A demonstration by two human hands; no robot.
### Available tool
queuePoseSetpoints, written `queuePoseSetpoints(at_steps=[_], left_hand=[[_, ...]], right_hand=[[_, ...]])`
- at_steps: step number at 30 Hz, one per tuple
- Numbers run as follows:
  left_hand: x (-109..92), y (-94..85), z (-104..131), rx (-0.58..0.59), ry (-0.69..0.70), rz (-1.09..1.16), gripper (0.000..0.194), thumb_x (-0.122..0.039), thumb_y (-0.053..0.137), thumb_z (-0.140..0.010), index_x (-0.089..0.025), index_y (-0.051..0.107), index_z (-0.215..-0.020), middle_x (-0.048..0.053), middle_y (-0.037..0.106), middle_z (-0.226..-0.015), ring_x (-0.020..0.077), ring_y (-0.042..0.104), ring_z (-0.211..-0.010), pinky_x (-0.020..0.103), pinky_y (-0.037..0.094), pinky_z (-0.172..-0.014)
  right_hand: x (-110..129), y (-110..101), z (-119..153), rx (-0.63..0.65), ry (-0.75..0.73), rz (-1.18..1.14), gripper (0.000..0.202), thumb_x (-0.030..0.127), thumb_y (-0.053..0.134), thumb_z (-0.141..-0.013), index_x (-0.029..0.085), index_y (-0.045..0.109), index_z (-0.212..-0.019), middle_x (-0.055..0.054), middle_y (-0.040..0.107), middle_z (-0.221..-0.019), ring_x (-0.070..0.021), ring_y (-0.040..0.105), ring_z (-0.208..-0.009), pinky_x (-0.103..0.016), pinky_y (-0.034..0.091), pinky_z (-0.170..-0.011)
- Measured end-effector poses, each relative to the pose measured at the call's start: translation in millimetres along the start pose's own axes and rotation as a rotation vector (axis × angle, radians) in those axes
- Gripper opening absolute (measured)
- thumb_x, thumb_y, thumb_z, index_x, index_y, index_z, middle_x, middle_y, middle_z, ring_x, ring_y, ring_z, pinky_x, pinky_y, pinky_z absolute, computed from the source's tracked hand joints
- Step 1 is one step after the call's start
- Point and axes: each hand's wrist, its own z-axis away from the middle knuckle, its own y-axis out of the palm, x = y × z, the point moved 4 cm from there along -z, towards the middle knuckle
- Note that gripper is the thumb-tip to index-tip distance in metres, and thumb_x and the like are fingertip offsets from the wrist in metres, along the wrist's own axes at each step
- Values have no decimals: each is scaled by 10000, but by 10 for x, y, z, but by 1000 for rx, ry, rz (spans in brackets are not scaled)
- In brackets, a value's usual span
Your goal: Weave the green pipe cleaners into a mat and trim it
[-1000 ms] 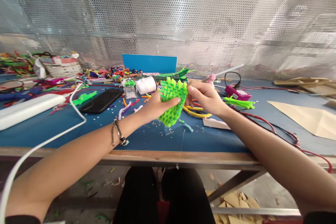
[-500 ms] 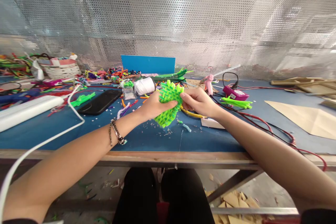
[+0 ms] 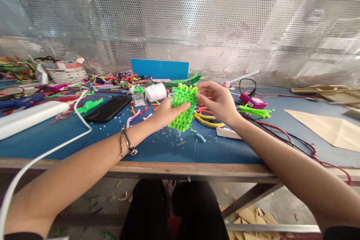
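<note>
A bright green woven piece (image 3: 182, 119) is held up above the blue table in the middle of the head view. My left hand (image 3: 165, 114) grips it from the left, with the thumb lying across its face and the fingers hidden behind. At the piece's upper right edge, my right hand (image 3: 216, 101) pinches the weave between thumb and index finger. The piece stands nearly upright, its lower part hanging free over small scraps.
A black phone (image 3: 109, 108), white thread spool (image 3: 155, 92) and white power strip (image 3: 33, 116) lie to the left. To the right are green stems (image 3: 254, 111), a magenta device (image 3: 253, 101), red and black cables and brown paper (image 3: 326, 127).
My right hand has shifted slightly up and right, its fingers more spread around the edge. The woven piece has turned a little and shows more of its flat face.
</note>
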Motion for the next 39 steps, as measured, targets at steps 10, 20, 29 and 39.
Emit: queuePoseSetpoints(at_steps=[10,20,29,39], left_hand=[[-157,-64,-34,24,67,-108,368,-383,563,-698,-154,586,-986,47,629,-962,170,567,-892,227,442,-676],[-133,-33,-45,34,148,-369,228,-252,585,-688,-151,585,-892,28,630,-936,189,546,-927,299,404,-840],[-133,-52,-47,6,126,-197,130,-270,604,-692,-171,580,-772,7,597,-801,171,531,-850,294,397,-805],[-167,-73,-54,0,243,-349,148,-279,580,-700,-162,584,-792,5,589,-785,158,536,-805,276,415,-770]], right_hand=[[-52,75,7,76,40,97,105,244,551,-742,143,561,-766,2,559,-672,-77,491,-577,-223,382,-519],[-2,153,45,117,40,77,37,163,521,-738,174,489,-755,62,429,-569,-48,394,-494,-200,338,-460],[22,118,43,191,-120,36,10,168,520,-773,169,530,-775,6,552,-742,-74,517,-648,-216,424,-580],[-9,129,5,244,83,-92,178,298,645,-712,147,551,-709,12,536,-652,-74,500,-583,-229,427,-554]])
